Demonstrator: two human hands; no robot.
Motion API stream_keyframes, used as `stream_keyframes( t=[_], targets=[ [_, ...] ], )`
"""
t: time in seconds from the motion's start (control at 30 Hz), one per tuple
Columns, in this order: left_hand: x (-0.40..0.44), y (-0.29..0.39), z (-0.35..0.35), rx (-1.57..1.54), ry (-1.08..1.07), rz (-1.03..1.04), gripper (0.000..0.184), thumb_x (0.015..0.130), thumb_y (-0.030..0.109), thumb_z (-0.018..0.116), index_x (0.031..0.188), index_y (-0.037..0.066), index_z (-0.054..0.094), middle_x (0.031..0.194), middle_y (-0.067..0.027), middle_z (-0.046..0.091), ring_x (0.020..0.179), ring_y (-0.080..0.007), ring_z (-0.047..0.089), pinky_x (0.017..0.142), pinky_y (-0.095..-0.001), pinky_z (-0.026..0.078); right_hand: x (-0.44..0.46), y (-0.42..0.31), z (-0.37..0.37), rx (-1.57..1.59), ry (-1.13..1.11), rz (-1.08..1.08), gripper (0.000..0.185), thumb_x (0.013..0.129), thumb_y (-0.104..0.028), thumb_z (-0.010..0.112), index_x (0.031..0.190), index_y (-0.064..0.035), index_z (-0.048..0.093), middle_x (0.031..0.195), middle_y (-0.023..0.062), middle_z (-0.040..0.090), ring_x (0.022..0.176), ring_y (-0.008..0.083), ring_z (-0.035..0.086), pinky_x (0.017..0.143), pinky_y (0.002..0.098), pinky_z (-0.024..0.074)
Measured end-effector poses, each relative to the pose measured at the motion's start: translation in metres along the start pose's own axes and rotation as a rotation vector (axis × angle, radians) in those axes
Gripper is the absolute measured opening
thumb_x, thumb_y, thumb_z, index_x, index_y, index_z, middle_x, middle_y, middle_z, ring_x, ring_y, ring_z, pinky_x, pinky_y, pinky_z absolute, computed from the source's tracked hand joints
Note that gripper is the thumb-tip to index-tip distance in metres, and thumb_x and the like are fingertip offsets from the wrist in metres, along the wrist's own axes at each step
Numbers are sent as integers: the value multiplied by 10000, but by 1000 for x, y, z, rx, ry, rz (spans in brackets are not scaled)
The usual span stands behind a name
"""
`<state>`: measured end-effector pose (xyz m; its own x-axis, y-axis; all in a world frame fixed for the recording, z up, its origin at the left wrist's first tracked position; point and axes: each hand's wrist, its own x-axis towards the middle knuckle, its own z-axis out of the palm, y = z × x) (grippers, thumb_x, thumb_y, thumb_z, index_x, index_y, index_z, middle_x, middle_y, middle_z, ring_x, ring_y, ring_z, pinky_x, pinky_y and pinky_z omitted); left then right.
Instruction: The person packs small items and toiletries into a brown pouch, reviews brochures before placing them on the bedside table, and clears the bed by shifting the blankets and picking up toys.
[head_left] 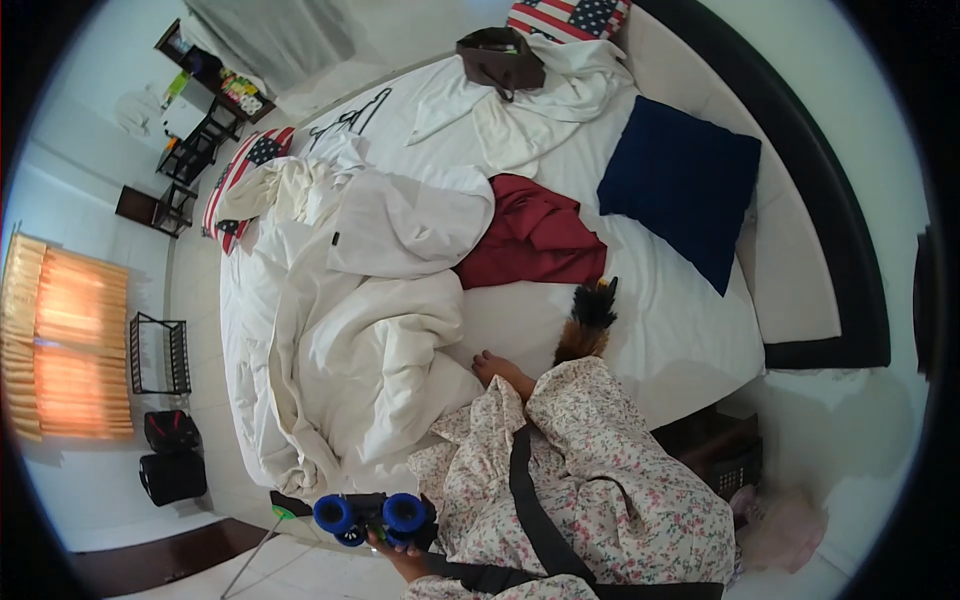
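Note:
At the bottom left of the head view, my left hand [402, 562] is closed round a small black toy car with blue wheels [368, 514]. Only part of the fingers shows beneath it. Beside it is the near edge of the bed, with a crumpled white duvet [390, 335]. I cannot see my right hand. A bare foot [503, 372] comes out of the floral clothing [620, 500] and rests on the bed. Just beyond lies a fluffy black and brown item [588, 322], its kind unclear.
On the bed are a maroon cloth [535, 235], a navy pillow [685, 185], a dark bag [500, 62], black hangers [352, 118] and flag-patterned pillows [250, 180]. A black rack [160, 355] and bags [172, 478] stand by the left wall. A dark cabinet [715, 450] is beside the bed.

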<state>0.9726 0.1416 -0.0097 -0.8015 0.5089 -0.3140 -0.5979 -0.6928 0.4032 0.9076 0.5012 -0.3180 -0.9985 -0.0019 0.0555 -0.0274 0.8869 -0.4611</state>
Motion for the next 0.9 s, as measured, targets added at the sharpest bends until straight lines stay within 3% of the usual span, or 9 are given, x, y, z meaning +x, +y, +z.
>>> stream_keyframes(
  t=[0.1,0.23,0.3,0.37,0.5,0.6,0.67,0.77,0.9],
  targets=[
    [-3,5,7,171,359,101,697,870,610,477,1287,52,486,682,-58,592,429,-106,500,343,-249,406,-11,17,1,92,118,197,162,772,-110,598,890,-4,633,891,127,609,858,274,582,789,362,500],
    [29,10,10,-25,211,-115,673,873,589,498,1253,34,496,605,-37,547,385,-104,451,332,-249,398,-50,26,-85,1207,651,825,154,837,-155,570,827,-14,629,732,75,633,616,166,590,579,315,499],
    [50,8,9,-43,29,-252,654,873,565,518,1241,24,492,571,-24,524,365,-99,429,328,-247,399,-85,55,-126,1503,635,901,172,819,-198,574,801,-34,621,701,51,601,592,143,573,545,283,478],
    [72,0,15,-9,-140,-316,636,871,530,546,1239,16,479,549,-14,505,353,-93,418,327,-244,406,-115,74,-157,1666,833,850,226,834,-252,561,730,-52,574,586,26,516,500,122,493,475,256,414],
    [84,-24,31,-25,96,-124,632,863,495,577,1253,11,461,548,-12,503,357,-89,429,320,-245,415,-156,107,-176,881,708,1176,408,843,-442,627,728,-53,574,601,56,554,548,187,547,521,334,461],
    [89,-27,48,-15,142,-200,629,867,495,568,1258,14,461,564,-15,523,358,-87,435,310,-244,415,-167,85,-154,537,548,1251,485,813,-495,668,795,-13,618,730,129,641,714,272,644,643,402,515],
    [94,-27,44,-11,110,-222,631,873,495,558,1273,18,455,594,-22,554,362,-89,442,311,-243,423,-170,71,-110,383,458,1184,529,805,-511,678,857,14,644,844,179,680,855,330,671,741,444,526],
    [97,-26,39,55,92,-222,631,876,495,552,1280,21,453,621,-28,573,365,-89,444,310,-241,425,-157,47,-98,488,-21,1272,482,843,-457,647,931,17,666,934,213,674,945,363,646,801,474,512],
    [94,-24,41,118,104,-196,626,877,493,552,1278,22,457,631,-28,577,365,-86,441,306,-238,420,-115,16,-125,422,155,1153,386,866,-369,621,879,16,654,884,224,664,884,392,640,765,497,507]
  ],
)
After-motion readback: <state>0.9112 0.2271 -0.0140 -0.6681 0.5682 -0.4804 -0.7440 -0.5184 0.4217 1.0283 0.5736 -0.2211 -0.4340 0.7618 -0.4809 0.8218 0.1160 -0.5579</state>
